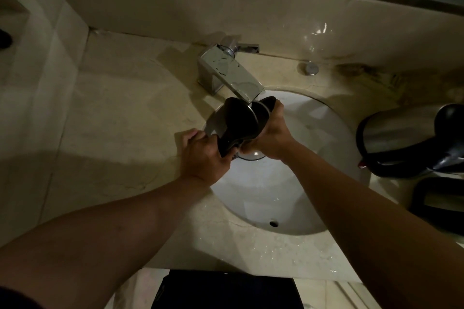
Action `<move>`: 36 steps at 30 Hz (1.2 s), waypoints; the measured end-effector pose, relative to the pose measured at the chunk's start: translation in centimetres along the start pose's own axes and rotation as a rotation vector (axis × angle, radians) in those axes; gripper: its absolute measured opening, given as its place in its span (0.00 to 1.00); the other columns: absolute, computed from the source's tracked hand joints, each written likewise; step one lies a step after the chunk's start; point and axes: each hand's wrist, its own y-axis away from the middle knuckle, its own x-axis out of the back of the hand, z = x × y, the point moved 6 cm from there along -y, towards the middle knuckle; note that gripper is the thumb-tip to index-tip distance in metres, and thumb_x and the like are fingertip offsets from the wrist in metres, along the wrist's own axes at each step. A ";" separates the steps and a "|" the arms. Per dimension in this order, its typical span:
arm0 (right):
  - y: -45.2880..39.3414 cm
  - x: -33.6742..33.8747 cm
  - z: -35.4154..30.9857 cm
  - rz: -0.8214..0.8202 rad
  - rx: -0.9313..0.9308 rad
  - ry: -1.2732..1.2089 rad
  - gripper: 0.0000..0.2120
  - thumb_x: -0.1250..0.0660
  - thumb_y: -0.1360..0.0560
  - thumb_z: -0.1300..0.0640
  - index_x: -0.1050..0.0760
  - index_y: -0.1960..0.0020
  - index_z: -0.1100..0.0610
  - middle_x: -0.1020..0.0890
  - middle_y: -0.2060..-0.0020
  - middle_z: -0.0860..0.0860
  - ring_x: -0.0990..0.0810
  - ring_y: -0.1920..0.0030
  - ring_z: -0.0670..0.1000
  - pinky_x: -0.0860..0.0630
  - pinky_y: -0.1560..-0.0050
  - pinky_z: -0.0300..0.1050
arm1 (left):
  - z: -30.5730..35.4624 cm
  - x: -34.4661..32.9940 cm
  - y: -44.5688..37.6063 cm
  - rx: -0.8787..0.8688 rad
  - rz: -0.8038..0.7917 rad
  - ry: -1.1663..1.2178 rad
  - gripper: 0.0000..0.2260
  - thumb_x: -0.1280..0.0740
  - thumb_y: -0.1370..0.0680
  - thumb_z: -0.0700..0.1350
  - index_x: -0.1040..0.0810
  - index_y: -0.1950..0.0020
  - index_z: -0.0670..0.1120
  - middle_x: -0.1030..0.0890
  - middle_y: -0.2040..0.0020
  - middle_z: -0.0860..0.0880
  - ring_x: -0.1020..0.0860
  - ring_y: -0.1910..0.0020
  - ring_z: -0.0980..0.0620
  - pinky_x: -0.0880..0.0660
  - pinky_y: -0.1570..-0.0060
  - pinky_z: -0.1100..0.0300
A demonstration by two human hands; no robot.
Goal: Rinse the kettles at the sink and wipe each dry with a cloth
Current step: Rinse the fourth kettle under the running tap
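A steel kettle with black lid and handle (241, 120) is held tilted over the white sink basin (263, 195), just under the chrome tap spout (233, 73). My left hand (203, 155) grips its black handle at the left rim of the basin. My right hand (271, 135) grips the kettle's body and open lid from the right. A second steel kettle with black handle (406, 140) stands on the counter to the right of the basin. No cloth is in view.
A beige marble counter (113, 120) surrounds the basin, with water drops near its front edge. A black-rimmed object (442, 203) lies at the right edge below the second kettle. A small chrome knob (310, 68) sits behind the basin. A mirror runs along the top.
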 end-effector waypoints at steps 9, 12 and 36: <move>0.3 0.1 -0.5 -0.010 -0.007 0.007 0.68 0.17 0.57 0.45 0.47 0.23 0.42 0.30 0.27 0.55 0.25 0.30 0.57 0.23 0.31 0.60 | 0.2 0.1 -0.1 0.003 -0.012 0.006 0.18 0.26 0.31 0.59 0.23 0.63 0.45 0.20 0.68 0.47 0.20 0.56 0.45 0.35 0.41 0.51; 0.4 0.2 -0.6 -0.007 -0.010 -0.001 0.68 0.18 0.59 0.43 0.47 0.24 0.41 0.29 0.28 0.55 0.24 0.31 0.57 0.23 0.32 0.60 | 0.1 0.1 0.0 -0.002 -0.008 0.007 0.17 0.27 0.31 0.59 0.23 0.63 0.45 0.20 0.68 0.47 0.20 0.56 0.45 0.34 0.41 0.50; 1.2 0.3 -1.4 -0.037 0.014 -0.081 0.66 0.20 0.59 0.44 0.48 0.25 0.45 0.33 0.29 0.55 0.30 0.29 0.58 0.23 0.32 0.59 | 0.5 0.6 -0.3 0.005 -0.039 -0.031 0.18 0.29 0.30 0.62 0.23 0.63 0.47 0.20 0.68 0.49 0.20 0.55 0.47 0.38 0.41 0.51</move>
